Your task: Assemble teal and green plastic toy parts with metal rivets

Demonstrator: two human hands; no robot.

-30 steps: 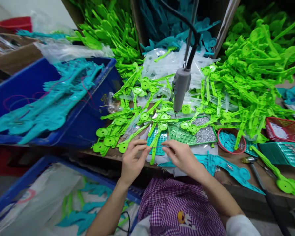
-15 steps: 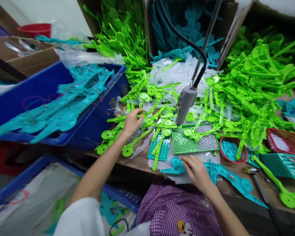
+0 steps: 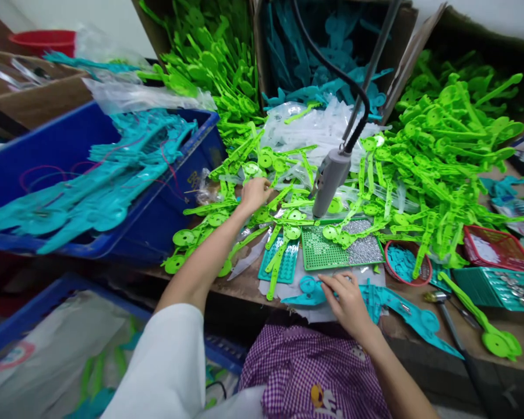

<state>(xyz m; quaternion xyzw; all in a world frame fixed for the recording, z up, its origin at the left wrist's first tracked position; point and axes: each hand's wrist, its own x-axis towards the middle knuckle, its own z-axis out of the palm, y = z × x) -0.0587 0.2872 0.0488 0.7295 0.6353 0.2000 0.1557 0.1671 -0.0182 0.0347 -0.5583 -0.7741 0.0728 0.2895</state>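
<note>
My left hand point(image 3: 255, 193) is stretched forward into the heap of bright green plastic parts point(image 3: 271, 174) on the bench, with its fingers curled onto one of them. My right hand point(image 3: 347, 299) rests near the bench's front edge, fingers pressed down on a flat teal plastic part point(image 3: 308, 291). A grey powered screwdriver point(image 3: 330, 180) hangs on a black cable just beyond, above a green tray of small screws point(image 3: 327, 251). A teal perforated tray point(image 3: 288, 262) lies between my hands.
A blue crate point(image 3: 82, 174) of teal parts stands at the left. A big pile of green parts point(image 3: 441, 157) fills the right. A round red bowl point(image 3: 404, 262), a red basket point(image 3: 493, 247), a teal basket point(image 3: 493, 285) and a hammer point(image 3: 445, 308) lie at the right front.
My left hand left the spot by my right hand and reached forward into the green heap. My right hand dropped onto the teal part at the front edge.
</note>
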